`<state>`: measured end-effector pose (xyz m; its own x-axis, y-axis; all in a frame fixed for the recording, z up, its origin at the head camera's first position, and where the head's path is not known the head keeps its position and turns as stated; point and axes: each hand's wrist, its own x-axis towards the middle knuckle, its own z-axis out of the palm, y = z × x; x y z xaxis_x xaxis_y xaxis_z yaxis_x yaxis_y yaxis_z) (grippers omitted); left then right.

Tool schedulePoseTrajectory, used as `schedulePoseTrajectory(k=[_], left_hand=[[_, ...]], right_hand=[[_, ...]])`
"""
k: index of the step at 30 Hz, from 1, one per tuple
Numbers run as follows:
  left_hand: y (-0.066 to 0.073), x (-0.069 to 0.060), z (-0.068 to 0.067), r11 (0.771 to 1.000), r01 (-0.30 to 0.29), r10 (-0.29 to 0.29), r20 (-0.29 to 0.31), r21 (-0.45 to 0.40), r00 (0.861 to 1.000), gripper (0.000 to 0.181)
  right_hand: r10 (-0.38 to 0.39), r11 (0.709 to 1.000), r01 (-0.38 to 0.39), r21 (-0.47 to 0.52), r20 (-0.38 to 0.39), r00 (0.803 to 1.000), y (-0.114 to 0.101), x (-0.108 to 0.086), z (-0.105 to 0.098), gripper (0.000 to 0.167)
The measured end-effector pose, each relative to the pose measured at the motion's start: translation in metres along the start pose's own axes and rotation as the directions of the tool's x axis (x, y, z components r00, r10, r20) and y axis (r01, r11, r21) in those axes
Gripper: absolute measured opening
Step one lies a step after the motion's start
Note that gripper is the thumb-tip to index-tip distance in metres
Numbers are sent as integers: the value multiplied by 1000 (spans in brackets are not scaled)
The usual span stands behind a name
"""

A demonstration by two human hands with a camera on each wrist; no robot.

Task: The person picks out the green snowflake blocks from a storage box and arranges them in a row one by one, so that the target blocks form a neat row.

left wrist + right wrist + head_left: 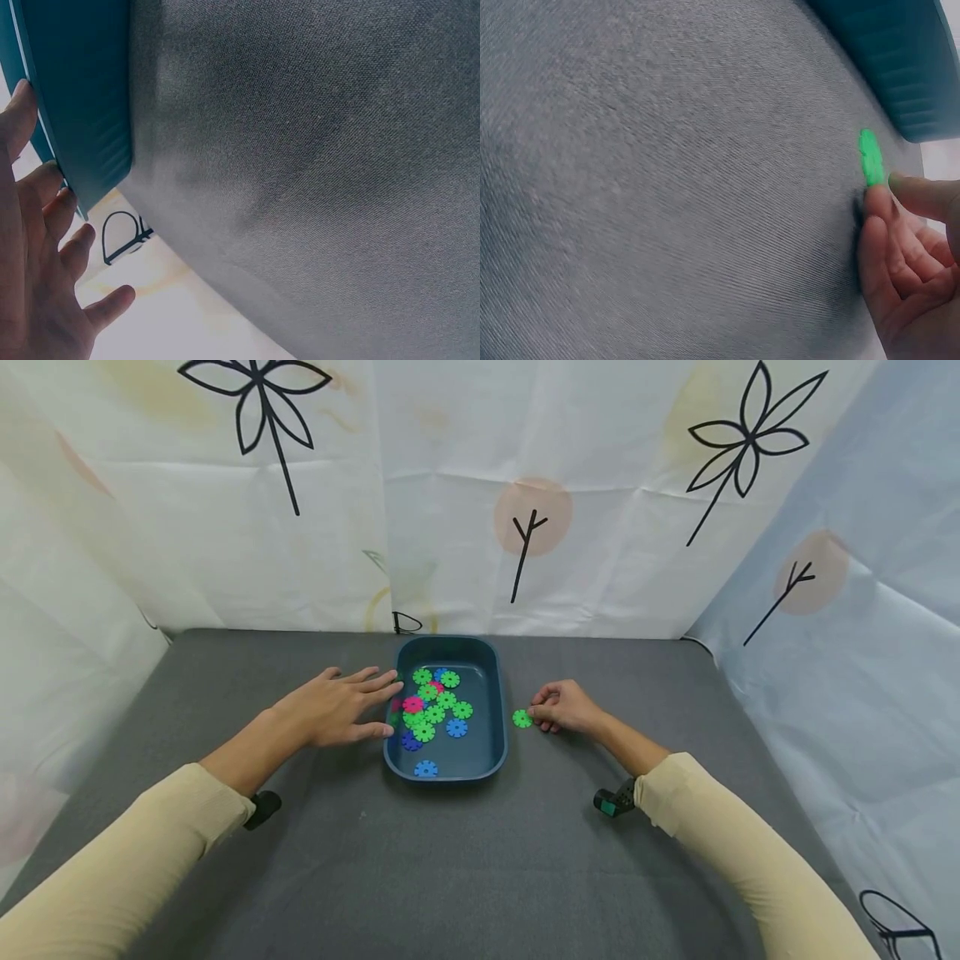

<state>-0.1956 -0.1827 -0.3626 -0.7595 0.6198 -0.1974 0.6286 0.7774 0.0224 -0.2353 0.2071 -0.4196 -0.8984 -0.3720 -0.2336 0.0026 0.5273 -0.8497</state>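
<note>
So we've got a dark blue tray (483, 752) sitting on a grey worktop (420, 868), and both hands are busy around it. The right hand (566, 706) is pinching a green disc (521, 719), one of those flat ones with notches all round the edge, between thumb and fingers. That disc is outside the tray, just beside its right wall, and in the right wrist view we see it tipped up edge-on; we can't really tell if it touches the worktop. The left hand (341, 708) isn't gripping anything: its fingers are spread and pretty straight, with the tips and thumb against the tray's left rim. Inside the tray we've got a loose pile of more discs, mostly green ones (436, 714) overlapping each other, plus a pink disc (413, 704) on the left with another pink bit poking out of the heap. A dark blue disc (411, 741) lies near the left wall, and a lighter blue disc (426, 768) is off on its own at the near end. Behind it all we see a pale curtain (450, 527) printed with black plant outlines.
</note>
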Motion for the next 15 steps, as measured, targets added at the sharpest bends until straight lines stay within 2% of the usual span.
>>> schedulePoseTrajectory(k=[7,10,15], left_hand=[[1,0,0,1000,3,-3,10,1,1000,76],[1,0,-1,1000,3,-3,13,5,1000,75],[2,1,-3,1000,-4,4,13,18,1000,75]], right_hand=[[63,997,-65,47,33,997,-19,-1,-8,23],[55,997,-56,59,18,998,-37,-3,-13,29],[22,992,-22,124,1,1000,-69,1,-16,30]])
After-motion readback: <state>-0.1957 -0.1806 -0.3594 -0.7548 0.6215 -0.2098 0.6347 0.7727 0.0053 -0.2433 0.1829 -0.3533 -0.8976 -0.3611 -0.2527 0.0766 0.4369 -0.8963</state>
